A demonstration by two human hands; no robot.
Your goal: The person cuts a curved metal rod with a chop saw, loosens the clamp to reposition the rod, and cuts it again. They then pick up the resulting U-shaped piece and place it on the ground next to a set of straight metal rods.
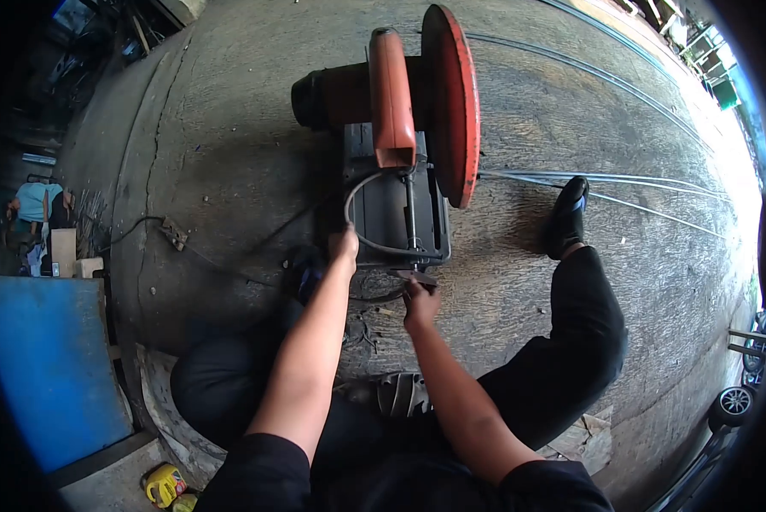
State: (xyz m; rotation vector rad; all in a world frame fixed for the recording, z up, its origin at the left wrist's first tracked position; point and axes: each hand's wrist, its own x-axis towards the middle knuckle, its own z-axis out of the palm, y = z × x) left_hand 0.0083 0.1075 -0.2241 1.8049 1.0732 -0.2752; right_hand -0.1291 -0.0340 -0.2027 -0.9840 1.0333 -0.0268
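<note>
Closest to me, at 7 o'clock, a small yellow plastic container lies by my hip, and a flat blue panel fills the 9 o'clock side. I sit with black-trousered knees spread on the grey concrete floor, both bare forearms reaching toward 12 o'clock. My right hand is closed in a fist around the small dark metal crank handle at the near end of the black steel saw base. My left hand, just at 10 o'clock from it, rests with fingers bent on the base's near left corner, beside a looping grey cable; I cannot tell whether it grips anything. Beyond, the saw's orange grip, dark round motor and orange disc-shaped blade guard stand raised. At 3 o'clock of the base sits my black shoe, with long thin metal rods running off past it.
</note>
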